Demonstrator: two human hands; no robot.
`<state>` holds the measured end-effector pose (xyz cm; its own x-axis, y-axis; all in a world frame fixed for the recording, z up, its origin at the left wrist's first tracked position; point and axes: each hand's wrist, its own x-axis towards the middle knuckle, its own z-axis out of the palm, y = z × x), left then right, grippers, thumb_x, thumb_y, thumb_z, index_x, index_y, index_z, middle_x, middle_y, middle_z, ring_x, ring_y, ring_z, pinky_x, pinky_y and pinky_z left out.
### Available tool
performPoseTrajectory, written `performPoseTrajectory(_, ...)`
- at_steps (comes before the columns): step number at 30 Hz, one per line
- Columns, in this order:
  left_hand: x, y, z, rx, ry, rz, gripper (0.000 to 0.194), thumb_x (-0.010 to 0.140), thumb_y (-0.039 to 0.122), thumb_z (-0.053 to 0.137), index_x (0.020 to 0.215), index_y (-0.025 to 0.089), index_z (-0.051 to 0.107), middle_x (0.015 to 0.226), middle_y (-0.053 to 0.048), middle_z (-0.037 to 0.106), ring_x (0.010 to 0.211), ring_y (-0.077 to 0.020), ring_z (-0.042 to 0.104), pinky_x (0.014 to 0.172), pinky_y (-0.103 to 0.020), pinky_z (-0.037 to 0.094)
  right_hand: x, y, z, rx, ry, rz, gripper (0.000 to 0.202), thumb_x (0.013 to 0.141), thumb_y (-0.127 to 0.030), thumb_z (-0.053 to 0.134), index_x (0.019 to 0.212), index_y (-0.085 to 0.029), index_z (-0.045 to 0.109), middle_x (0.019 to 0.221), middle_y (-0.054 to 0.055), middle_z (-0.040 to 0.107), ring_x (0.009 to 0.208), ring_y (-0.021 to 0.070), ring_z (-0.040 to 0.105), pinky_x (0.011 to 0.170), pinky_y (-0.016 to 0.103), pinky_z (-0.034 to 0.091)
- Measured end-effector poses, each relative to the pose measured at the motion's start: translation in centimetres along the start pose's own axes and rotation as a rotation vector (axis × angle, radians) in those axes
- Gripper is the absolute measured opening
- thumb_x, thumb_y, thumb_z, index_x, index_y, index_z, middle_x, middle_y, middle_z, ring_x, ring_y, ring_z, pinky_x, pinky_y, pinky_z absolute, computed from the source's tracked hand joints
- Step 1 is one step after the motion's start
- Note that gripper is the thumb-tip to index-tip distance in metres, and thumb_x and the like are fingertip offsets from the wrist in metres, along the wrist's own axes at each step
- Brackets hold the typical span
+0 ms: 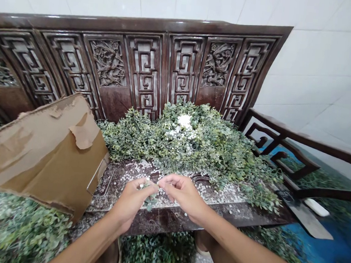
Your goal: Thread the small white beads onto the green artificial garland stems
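Observation:
My left hand (133, 201) is closed in a pinch on a small green leafy sprig (149, 205), whose leaves hang below the fingers. Close beside it, my right hand (180, 194) also pinches, its fingertips at the sprig's right end; anything tiny between them is too small to make out. Both hands are above the front part of a dark wooden bench seat (155, 224). Small white round pieces (228, 191) lie scattered over the seat. Behind the hands rises a heap of green artificial foliage (223, 144), with a pile of white pieces (185, 122) on top.
A torn cardboard piece (56, 154) leans at left, near a bent metal wire (98, 176). The carved backrest (108, 62) borders the back, an armrest (315, 150) the right. A phone (309, 221) and a white case (316, 207) lie at right. More foliage (158, 255) is below the seat.

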<state>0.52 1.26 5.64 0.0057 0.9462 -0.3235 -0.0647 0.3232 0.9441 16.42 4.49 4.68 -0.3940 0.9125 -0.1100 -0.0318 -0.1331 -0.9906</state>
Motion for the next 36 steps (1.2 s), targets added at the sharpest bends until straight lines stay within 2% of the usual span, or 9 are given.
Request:
performPoseTrajectory(8, -0.2, 0.7, 0.2, -0.033, -0.013, -0.009, 0.019, 0.064, 0.034, 0.072, 0.064, 0.017, 0.062, 0.066, 0.001, 0.058, 0.068, -0.0147, 0.048, 0.067, -0.026, 0.034, 0.0, 0.1, -0.1, -0.019, -0.018, -0.018, 0.025, 0.078, -0.042, 0.068, 0.082, -0.017, 0.069, 0.056, -0.005, 0.052, 0.047, 0.0075, 0.036, 0.045, 0.021, 0.026)
performPoseTrajectory(13, -0.3, 0.8, 0.3, -0.008, 0.006, -0.013, 0.018, 0.064, 0.032, 0.070, 0.064, 0.017, 0.061, 0.065, 0.001, 0.057, 0.068, -0.0146, 0.048, 0.066, -0.026, 0.033, 0.0, 0.1, 0.0, -0.063, -0.009, -0.088, 0.019, 0.078, -0.037, 0.069, 0.082, -0.018, 0.071, 0.076, 0.002, 0.068, 0.066, 0.0128, 0.055, 0.059, 0.025, 0.042)
performPoseTrajectory(19, -0.6, 1.3, 0.4, -0.061, -0.011, -0.069, 0.018, 0.062, 0.031, 0.070, 0.061, 0.018, 0.057, 0.062, 0.003, 0.055, 0.067, -0.0143, 0.047, 0.064, -0.025, 0.034, 0.0, 0.1, 0.1, -0.057, -0.013, -0.076, 0.015, 0.079, -0.032, 0.067, 0.081, -0.017, 0.069, 0.077, 0.002, 0.068, 0.070, 0.0140, 0.059, 0.066, 0.027, 0.046)
performPoseTrajectory(23, -0.7, 1.4, 0.5, -0.069, -0.020, -0.052, 0.017, 0.062, 0.030, 0.069, 0.059, 0.018, 0.057, 0.062, 0.003, 0.055, 0.069, -0.0142, 0.048, 0.067, -0.025, 0.035, 0.1, 0.3, -0.1, -0.067, -0.016, -0.104, 0.015, 0.079, -0.032, 0.067, 0.080, -0.017, 0.068, 0.078, 0.003, 0.068, 0.073, 0.0148, 0.060, 0.071, 0.029, 0.047)
performPoseTrajectory(32, -0.7, 1.2, 0.5, -0.106, 0.005, -0.082, 0.012, 0.060, 0.024, 0.067, 0.059, 0.017, 0.056, 0.062, 0.002, 0.055, 0.065, -0.0129, 0.048, 0.063, -0.024, 0.036, 0.3, 0.8, 0.1, -0.091, -0.037, -0.164, 0.015, 0.080, -0.032, 0.065, 0.079, -0.017, 0.066, 0.071, 0.001, 0.065, 0.066, 0.0138, 0.057, 0.064, 0.028, 0.045)
performPoseTrajectory(36, -0.6, 1.1, 0.5, -0.136, 0.003, -0.095, 0.013, 0.059, 0.024, 0.066, 0.058, 0.018, 0.055, 0.060, 0.003, 0.055, 0.062, -0.0124, 0.048, 0.060, -0.024, 0.036, 0.2, 0.8, -0.1, -0.177, -0.050, -0.203, 0.012, 0.081, -0.029, 0.062, 0.081, -0.017, 0.066, 0.069, 0.000, 0.064, 0.063, 0.0128, 0.054, 0.059, 0.026, 0.042)
